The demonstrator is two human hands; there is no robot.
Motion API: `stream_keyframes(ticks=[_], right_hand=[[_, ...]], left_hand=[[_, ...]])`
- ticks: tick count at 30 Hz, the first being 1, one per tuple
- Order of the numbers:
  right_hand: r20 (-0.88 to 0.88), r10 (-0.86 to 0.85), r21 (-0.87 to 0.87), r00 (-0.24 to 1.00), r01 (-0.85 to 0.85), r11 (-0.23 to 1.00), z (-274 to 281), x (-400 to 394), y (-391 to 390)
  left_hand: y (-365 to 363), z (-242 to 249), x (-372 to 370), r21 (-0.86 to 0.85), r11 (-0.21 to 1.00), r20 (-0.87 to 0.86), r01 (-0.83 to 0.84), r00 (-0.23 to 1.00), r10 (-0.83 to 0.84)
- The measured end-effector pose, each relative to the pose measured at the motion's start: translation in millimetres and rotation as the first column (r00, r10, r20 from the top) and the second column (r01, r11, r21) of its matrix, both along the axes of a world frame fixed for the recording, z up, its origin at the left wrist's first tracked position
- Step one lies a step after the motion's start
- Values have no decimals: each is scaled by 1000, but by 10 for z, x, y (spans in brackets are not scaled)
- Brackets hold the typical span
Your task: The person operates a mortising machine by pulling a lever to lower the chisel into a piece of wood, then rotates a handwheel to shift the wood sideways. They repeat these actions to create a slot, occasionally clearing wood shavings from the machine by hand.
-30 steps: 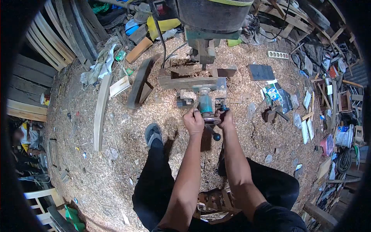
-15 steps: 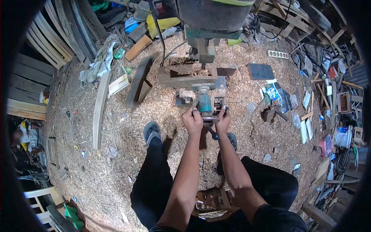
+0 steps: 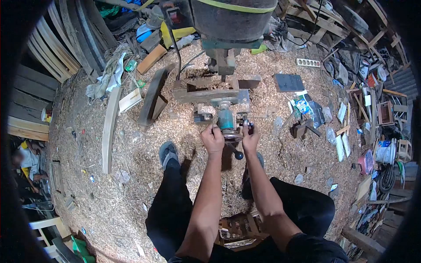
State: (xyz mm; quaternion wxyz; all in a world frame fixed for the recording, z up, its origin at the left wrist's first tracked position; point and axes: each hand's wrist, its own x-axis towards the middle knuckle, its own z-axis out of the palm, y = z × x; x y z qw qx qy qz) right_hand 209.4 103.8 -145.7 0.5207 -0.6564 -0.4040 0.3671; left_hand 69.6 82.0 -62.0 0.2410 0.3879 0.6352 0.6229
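Note:
A floor-standing machine with a dark motor housing [image 3: 234,19] stands at the top centre. Below its spindle, a slotted wooden piece [image 3: 208,95] is held against the green vise [image 3: 226,119]. My left hand [image 3: 213,138] is closed at the left side of the handwheel [image 3: 233,137]; what its fingers grip is hidden. To the right of the wheel, my right hand [image 3: 250,139] is closed round a small dark handle [image 3: 249,125]. A lever with a black ball knob [image 3: 238,155] points down between my forearms.
Sawdust covers the floor. A curved plank [image 3: 111,131] and a dark beam [image 3: 153,96] lie to the left. At the right are a dark board [image 3: 289,82], a power strip [image 3: 308,62] and a pink basket [image 3: 365,162]. Another person [image 3: 30,160] is at the far left.
The whole view has shifted a little, so the machine and both hands appear slightly further left. My hands stay at the handwheel and the small handle.

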Motion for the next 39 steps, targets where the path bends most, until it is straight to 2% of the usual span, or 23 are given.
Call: stream_keyframes(ticks=[3, 5, 7, 8, 10, 11, 13, 14, 15, 16, 18, 21, 24, 25, 28, 29, 31, 32, 33, 34, 36, 37, 39], right_hand=[[69, -6, 43, 998, 3, 999, -137, -73, 8], [-328, -91, -205, 940, 23, 978, 26, -147, 120], [-662, -256, -372, 705, -12, 928, -181, -127, 216], [-805, -197, -378, 560, -227, 898, -422, 4, 338], [-968, -167, -247, 186, -607, 756, -352, 230, 436], [-934, -245, -352, 261, -557, 752, -330, 268, 413], [-720, -135, -449, 681, -308, 838, -162, 264, 266], [-541, -104, -438, 834, -174, 882, -98, 232, 196], [-301, -7, -195, 954, -54, 979, 76, 159, 94], [411, 7, 125, 911, -64, 990, 30, 95, 54], [364, 101, 18, 926, -116, 993, 68, -3, -19], [647, -44, 170, 762, -88, 981, 54, -58, 26], [174, 231, -261, 957, -182, 948, -38, 80, 79], [-465, 20, -335, 885, -197, 921, -137, 58, 137], [-877, -192, -373, 441, -370, 851, -340, 209, 272], [-859, -291, -450, 422, -349, 822, -331, 259, 305], [-530, -59, -407, 846, -192, 893, -394, 340, 267], [-274, 26, -352, 961, -126, 927, -449, 392, 201], [-116, -54, -161, 992, 35, 986, 85, 161, 56], [183, 33, 92, 982, -51, 994, 99, 107, 13], [411, 18, 126, 912, -77, 989, 49, 19, 8], [446, 69, 46, 893, -100, 994, 51, 30, 14], [270, 54, 46, 961, -69, 997, 88, -2, 11]], left_hand=[[36, -173, -9, 19, 1000, 24, 0, 1000, 0], [1, -201, -9, 3, 1000, 66, 2, 998, -2], [-37, -100, -3, 0, 1000, 31, -1, 1000, 1], [-7, -57, -4, 12, 1000, 11, -1, 1000, 1], [-34, -36, -8, -13, 1000, 4, 13, 1000, -13], [-20, -20, -15, -21, 1000, 1, 16, 1000, -16], [-24, -16, 4, -6, 1000, -28, -14, 1000, 14], [1, -12, -10, 5, 1000, -48, -27, 998, 27], [10, -28, -16, 1, 1000, -29, -23, 999, 23], [-2, -53, -7, -7, 1000, -8, -18, 1000, 18], [4, -57, -5, -8, 1000, 10, -15, 1000, 15], [9, -18, 9, 10, 1000, 5, -20, 1000, 20], [-23, -9, 14, 25, 1000, 7, -13, 1000, 12], [-35, -14, 22, 29, 1000, 17, -7, 1000, 7], [-43, -34, -1, 11, 1000, -32, -21, 999, 22], [-29, -31, -6, 16, 1000, -38, -17, 999, 17], [0, -64, 1, 29, 999, -35, -18, 999, 19], [0, -106, -8, 32, 999, -31, -15, 999, 16], [10, -142, -17, 37, 999, -27, -14, 1000, 15], [14, -141, -25, 34, 999, -25, -20, 999, 21], [1, -93, -13, 16, 1000, -21, -25, 999, 26], [-15, 16, 15, 2, 1000, 24, -23, 999, 23], [7, -95, -3, 24, 1000, 17, -10, 1000, 9]])
